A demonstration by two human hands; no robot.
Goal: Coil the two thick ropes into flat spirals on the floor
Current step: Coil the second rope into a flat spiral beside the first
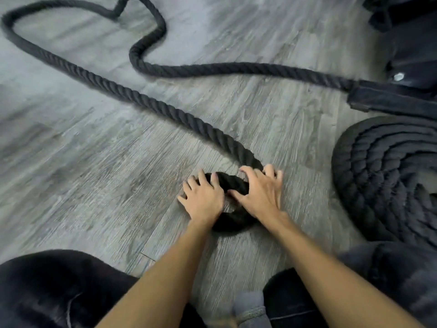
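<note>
A thick black rope snakes across the grey wood floor from the upper left down to the middle, where its end is curled into a small tight loop. My left hand presses flat on the left side of that loop, fingers spread. On the loop's right side lies my right hand, fingers spread and bent over the rope where it enters the curl. A second black rope lies wound in a flat spiral at the right edge, partly cut off by the frame.
A black sleeve covers the rope where it meets dark gym equipment at the upper right. My knees in dark trousers and a grey sock fill the bottom. Grey plank floor spreads left.
</note>
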